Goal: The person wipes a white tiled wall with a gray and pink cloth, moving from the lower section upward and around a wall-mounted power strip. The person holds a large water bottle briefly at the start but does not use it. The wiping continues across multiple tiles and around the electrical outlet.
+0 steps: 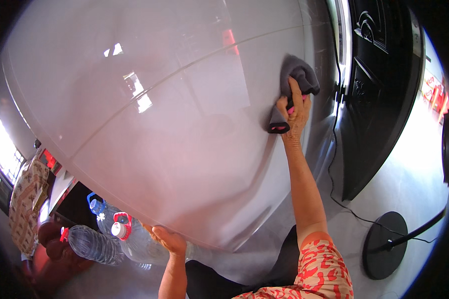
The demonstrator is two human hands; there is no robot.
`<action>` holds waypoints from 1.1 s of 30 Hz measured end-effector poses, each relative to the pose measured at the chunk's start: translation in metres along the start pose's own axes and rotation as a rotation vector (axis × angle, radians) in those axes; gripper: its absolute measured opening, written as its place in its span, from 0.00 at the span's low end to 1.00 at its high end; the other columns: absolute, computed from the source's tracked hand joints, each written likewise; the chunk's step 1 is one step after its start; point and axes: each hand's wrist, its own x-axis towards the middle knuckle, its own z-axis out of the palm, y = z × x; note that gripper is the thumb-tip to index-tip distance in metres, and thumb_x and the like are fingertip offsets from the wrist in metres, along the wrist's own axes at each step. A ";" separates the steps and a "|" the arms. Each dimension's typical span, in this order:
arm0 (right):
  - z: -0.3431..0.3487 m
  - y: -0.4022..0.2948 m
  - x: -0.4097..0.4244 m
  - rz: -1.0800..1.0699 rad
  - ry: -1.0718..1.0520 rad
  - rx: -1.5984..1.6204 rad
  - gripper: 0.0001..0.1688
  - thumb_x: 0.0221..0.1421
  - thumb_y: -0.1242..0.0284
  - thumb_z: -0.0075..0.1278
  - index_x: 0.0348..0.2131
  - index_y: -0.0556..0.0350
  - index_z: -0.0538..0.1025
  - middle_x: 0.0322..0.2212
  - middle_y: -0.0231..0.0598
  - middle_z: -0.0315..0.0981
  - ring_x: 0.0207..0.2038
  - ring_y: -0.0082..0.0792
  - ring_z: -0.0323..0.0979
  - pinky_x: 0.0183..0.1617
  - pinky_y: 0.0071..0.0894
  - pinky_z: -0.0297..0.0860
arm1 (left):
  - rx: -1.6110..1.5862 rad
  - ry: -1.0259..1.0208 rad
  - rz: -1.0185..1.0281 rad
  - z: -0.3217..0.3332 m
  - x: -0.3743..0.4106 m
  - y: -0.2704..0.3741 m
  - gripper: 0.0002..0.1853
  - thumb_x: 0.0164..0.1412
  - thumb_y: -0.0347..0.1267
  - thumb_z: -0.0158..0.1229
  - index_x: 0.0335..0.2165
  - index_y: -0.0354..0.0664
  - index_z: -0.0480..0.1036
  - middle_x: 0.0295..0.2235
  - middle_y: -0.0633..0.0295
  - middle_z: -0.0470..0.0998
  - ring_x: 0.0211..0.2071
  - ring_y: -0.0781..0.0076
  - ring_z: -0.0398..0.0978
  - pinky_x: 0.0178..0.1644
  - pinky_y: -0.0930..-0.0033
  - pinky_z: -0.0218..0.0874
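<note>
A grey cloth (298, 71) with black edging and pink parts lies bunched against a glossy white tiled wall surface (194, 149). My right hand (297, 112) grips this cloth, with one finger stretched over it, near the surface's right side. Down at the lower left edge of the tiled surface, my left hand (170, 239) touches the corner. Its thumb shows, while the other fingers are partly hidden. Just left of that hand stands a large clear plastic bottle (138, 239) with a red handle and white cap.
A clear bottle with a red cap (93, 243) and a blue-capped bottle (101, 213) are beside it. Dark red furniture (56, 258) stands further left. On the right are a black carved door (374, 86), a hanging black cable (333, 149) and a round black stand base (385, 246).
</note>
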 end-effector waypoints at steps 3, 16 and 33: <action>-0.009 0.013 -0.006 0.174 -0.114 0.076 0.30 0.38 0.72 0.49 0.47 0.40 0.74 0.33 0.48 0.67 0.35 0.47 0.63 0.42 0.41 0.63 | 0.061 -0.003 0.015 0.008 0.003 0.008 0.34 0.65 0.53 0.32 0.56 0.34 0.53 0.51 0.53 0.61 0.52 0.62 0.60 0.56 0.63 0.49; -0.026 -0.173 0.057 -0.711 -0.105 0.443 0.29 0.25 0.73 0.56 0.36 0.35 0.79 0.30 0.32 0.67 0.33 0.40 0.65 0.34 0.36 0.68 | 0.052 -0.027 0.051 0.010 0.003 0.010 0.35 0.65 0.53 0.34 0.56 0.35 0.53 0.51 0.55 0.62 0.50 0.65 0.61 0.53 0.64 0.52; 0.053 0.022 0.157 0.101 -0.158 0.288 0.29 0.42 0.64 0.48 0.48 0.37 0.73 0.41 0.52 0.71 0.41 0.54 0.67 0.49 0.44 0.63 | 0.119 0.043 -0.025 0.007 -0.002 0.014 0.35 0.65 0.53 0.32 0.56 0.36 0.54 0.52 0.55 0.61 0.52 0.64 0.61 0.54 0.62 0.52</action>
